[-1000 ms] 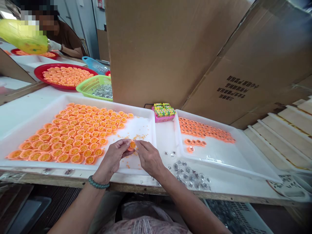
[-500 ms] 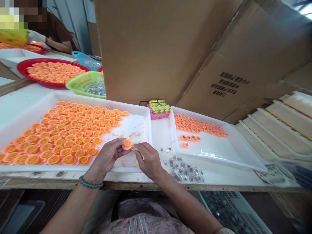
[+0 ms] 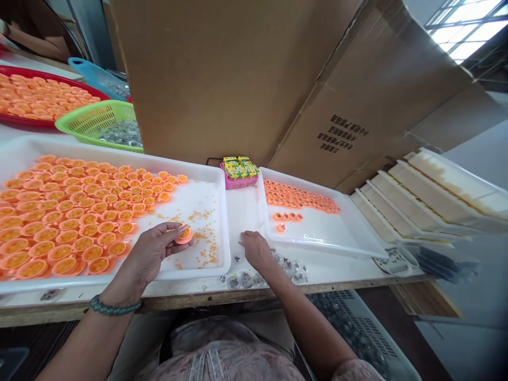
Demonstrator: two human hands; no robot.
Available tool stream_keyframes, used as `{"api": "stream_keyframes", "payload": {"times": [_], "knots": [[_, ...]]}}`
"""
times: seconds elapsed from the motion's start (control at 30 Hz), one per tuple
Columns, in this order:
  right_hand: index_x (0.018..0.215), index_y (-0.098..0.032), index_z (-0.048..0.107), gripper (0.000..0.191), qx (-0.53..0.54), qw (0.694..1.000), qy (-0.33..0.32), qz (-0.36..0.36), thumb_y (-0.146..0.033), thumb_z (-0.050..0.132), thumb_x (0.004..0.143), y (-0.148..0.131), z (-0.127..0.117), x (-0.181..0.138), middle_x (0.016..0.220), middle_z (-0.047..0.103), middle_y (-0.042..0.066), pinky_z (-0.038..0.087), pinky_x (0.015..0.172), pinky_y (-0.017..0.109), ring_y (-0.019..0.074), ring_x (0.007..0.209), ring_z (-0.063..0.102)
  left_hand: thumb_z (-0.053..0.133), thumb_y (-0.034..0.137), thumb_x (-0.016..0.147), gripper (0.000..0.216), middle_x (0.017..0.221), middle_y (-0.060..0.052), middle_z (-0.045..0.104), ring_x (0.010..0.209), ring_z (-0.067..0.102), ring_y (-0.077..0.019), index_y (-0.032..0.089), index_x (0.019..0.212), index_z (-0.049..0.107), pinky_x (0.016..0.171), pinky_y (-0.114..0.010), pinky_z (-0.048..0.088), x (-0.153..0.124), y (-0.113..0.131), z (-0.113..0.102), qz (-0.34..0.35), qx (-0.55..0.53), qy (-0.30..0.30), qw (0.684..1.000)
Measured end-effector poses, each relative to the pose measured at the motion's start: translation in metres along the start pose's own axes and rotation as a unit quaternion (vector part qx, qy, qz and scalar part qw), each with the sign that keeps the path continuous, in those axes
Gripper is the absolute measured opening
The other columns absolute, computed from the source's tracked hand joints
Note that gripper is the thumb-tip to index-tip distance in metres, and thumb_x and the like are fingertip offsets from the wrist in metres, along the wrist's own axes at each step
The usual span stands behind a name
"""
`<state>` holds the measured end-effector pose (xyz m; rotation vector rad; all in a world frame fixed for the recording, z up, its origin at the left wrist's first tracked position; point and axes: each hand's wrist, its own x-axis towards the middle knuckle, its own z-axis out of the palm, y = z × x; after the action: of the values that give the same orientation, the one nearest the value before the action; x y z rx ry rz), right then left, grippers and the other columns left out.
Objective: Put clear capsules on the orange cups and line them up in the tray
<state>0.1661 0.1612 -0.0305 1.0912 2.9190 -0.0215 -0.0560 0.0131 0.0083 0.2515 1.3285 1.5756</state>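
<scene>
My left hand (image 3: pixel 153 248) grips a small orange cup (image 3: pixel 184 237) with yellow filling, its thumb over the rim. It is above the right part of a white tray (image 3: pixel 225 227), where rows of similar orange cups (image 3: pixel 81 200) cover the left side. My right hand (image 3: pixel 257 251) is over the table between the two trays, fingertips pinched together; whether a small piece is in them I cannot make out. Close by it lie clear round plastic pieces (image 3: pixel 291 269) with dark centres. Loose yellow beads (image 3: pixel 206 248) are scattered in the tray.
A second white tray (image 3: pixel 341 241) on the right holds orange pieces in rows. Between the trays stands a pink basket (image 3: pixel 241 182) of small yellow-green packets. Cardboard (image 3: pixel 222 79) walls off the back. Stacked white trays (image 3: pixel 428 196) stand right, a green basket (image 3: pixel 85 119) left.
The right hand has left the orange cup and moved right, toward the clear pieces. The left hand still holds the cup. The view has turned to the right.
</scene>
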Motion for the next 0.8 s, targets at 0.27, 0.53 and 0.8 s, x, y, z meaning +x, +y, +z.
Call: {"api": "stream_keyframes", "payload": {"times": [0.27,0.53,0.8], "knots": [[0.102,-0.013,0.061,0.028,0.019,0.999,0.027,0.002,-0.004,0.043,0.081,-0.007,0.011,-0.006,0.097,0.065,0.013,0.045,0.086,0.035,0.0234,0.095,0.057,0.081,0.035,0.056,0.036,0.073,-0.003,0.067,0.068,0.067,-0.0171,0.015,0.079,0.062,0.066,-0.024,0.056,-0.001,0.001,0.001,0.006,0.024,0.003,1.0],[0.099,-0.017,0.067,0.024,0.458,0.87,0.127,0.132,-0.029,0.052,0.085,-0.011,-0.013,-0.003,0.079,0.072,0.004,0.055,0.064,0.03,0.0178,0.07,0.067,0.077,0.035,0.064,0.033,0.075,-0.003,0.068,0.071,0.066,-0.0171,0.015,0.084,0.06,0.067,-0.025,0.055,-0.003,-0.002,0.0,0.022,0.032,-0.015,0.999],[0.105,-0.022,0.066,0.028,0.357,0.884,0.265,-0.142,-0.014,0.049,0.086,-0.067,-0.046,0.015,0.094,0.07,0.005,0.051,0.081,0.029,0.0157,0.087,0.064,0.076,0.03,0.066,0.033,0.081,-0.004,0.067,0.073,0.066,-0.0168,0.015,0.092,0.061,0.072,-0.028,0.055,-0.006,0.001,0.002,-0.005,-0.007,-0.068,0.998]]}}
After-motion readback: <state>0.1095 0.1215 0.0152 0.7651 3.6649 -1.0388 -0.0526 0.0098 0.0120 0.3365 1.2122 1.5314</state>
